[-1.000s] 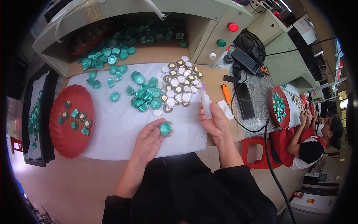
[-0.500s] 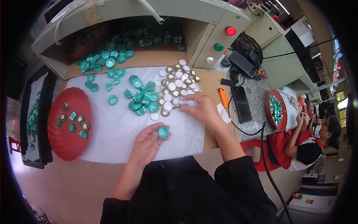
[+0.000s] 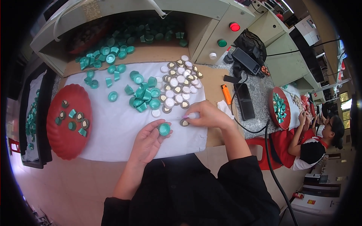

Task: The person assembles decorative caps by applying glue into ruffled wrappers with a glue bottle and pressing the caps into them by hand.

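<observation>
My left hand (image 3: 148, 140) pinches a green fluted foil cup (image 3: 164, 129), its open mouth facing up, near the front of the white sheet (image 3: 109, 139). To its right, my right hand (image 3: 207, 116) has thumb and fingers closed on a round dark-rimmed disc (image 3: 184, 122) just off the sheet's surface. Something pale white (image 3: 194, 115) shows at those fingers; I cannot make out what it is. Beyond the right hand spreads a pile of round discs (image 3: 181, 83), some white on top, others with a pale gold heart-like middle. Several loose green foil cups (image 3: 141, 94) lie beside that pile.
A red scalloped tray (image 3: 62, 137) with cups and discs stands at left, beside a black crate (image 3: 47, 148). More cups fill the machine opening (image 3: 128, 39). At right lie an orange cutter (image 3: 226, 94), a phone (image 3: 245, 101) and a cable. A person in red works farther right.
My right hand has drawn back from the disc pile toward my left hand, bringing a disc with it. My left hand keeps its hold on the green foil cup, slightly higher in view.
</observation>
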